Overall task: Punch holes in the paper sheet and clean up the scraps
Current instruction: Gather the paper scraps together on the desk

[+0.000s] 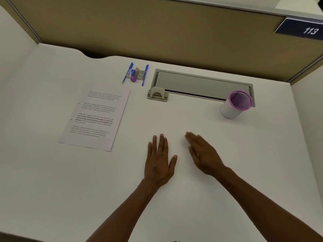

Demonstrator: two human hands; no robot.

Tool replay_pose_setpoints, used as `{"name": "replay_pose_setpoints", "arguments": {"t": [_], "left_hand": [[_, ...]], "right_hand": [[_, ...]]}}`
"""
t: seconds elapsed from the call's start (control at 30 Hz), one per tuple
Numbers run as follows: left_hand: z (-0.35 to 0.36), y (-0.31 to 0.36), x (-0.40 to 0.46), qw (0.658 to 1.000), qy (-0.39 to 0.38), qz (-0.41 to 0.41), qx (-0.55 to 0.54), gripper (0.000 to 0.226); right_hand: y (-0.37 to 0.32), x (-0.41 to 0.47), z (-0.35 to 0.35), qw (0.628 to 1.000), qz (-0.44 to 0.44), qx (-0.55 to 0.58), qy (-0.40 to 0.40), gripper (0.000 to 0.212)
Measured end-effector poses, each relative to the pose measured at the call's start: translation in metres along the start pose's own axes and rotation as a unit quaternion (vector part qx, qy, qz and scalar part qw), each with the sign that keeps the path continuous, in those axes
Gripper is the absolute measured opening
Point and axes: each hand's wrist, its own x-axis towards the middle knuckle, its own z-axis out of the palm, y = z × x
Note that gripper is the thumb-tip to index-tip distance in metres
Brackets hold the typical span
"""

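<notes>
A printed paper sheet (96,117) lies flat on the white desk (52,180), left of centre, with two small holes near its left edge. A beige hole punch (157,94) sits behind the hands, at the left end of a grey cable tray. A white cup with a purple rim (235,105) stands at the right. My left hand (160,161) rests palm down on the desk, fingers spread, holding nothing. My right hand (203,153) lies beside it, flat and slightly blurred, also empty. I cannot make out any scraps on the desk.
Two blue pens, a purple eraser and small stationery (136,74) lie at the back. The grey cable tray (202,84) is set into the desk. A tan partition (157,28) walls the back, with a sign reading 113 (302,29).
</notes>
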Motion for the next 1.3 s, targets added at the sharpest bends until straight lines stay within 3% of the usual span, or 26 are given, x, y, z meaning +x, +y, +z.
{"name": "replay_pose_setpoints", "arguments": {"t": [0.07,0.17,0.23,0.4,0.53,0.63,0.8,0.93,1.0,1.07,1.17,1.3], "left_hand": [[0.005,0.015,0.001,1.0,-0.006,-0.004,-0.005,0.078],[0.014,0.04,0.001,1.0,-0.015,0.012,-0.023,0.079],[0.016,0.051,0.003,0.999,-0.024,0.014,-0.027,0.077],[0.013,0.05,0.002,0.991,-0.046,0.114,-0.052,0.062],[0.001,0.032,0.017,0.994,0.033,0.033,-0.096,0.064],[-0.008,0.016,0.04,0.998,0.024,-0.007,-0.052,0.07],[0.0,0.019,0.035,0.998,-0.028,0.048,-0.006,0.07],[0.006,0.03,0.009,0.991,-0.038,0.12,-0.049,0.063],[0.005,0.029,0.003,0.986,-0.03,0.145,-0.076,0.064],[0.002,0.024,0.003,0.993,0.004,0.095,-0.072,0.069],[-0.001,0.016,0.008,0.999,0.019,-0.008,-0.045,0.075],[0.005,0.019,0.006,0.999,-0.012,0.051,0.002,0.071]], "right_hand": [[0.014,-0.011,-0.007,0.99,0.127,0.04,0.054,0.05],[0.021,-0.03,-0.002,0.974,0.221,0.027,0.027,0.056],[0.014,-0.039,0.012,0.978,0.21,-0.002,0.002,0.059],[-0.015,-0.04,0.031,0.981,0.194,-0.007,-0.013,0.059],[-0.009,-0.034,0.022,0.987,0.153,0.051,0.009,0.058],[0.0,-0.009,0.014,0.986,0.16,0.039,0.006,0.061],[-0.01,0.008,0.022,0.994,0.095,0.019,-0.06,0.056],[-0.012,-0.025,0.025,0.996,0.038,0.068,-0.033,0.054],[-0.007,-0.04,0.021,0.988,0.095,0.117,0.023,0.058],[0.002,-0.051,0.018,0.974,0.188,0.098,0.075,0.063],[0.002,-0.064,0.023,0.96,0.275,-0.017,0.039,0.078],[-0.021,-0.056,0.041,0.954,0.288,-0.084,0.002,0.086]]}}
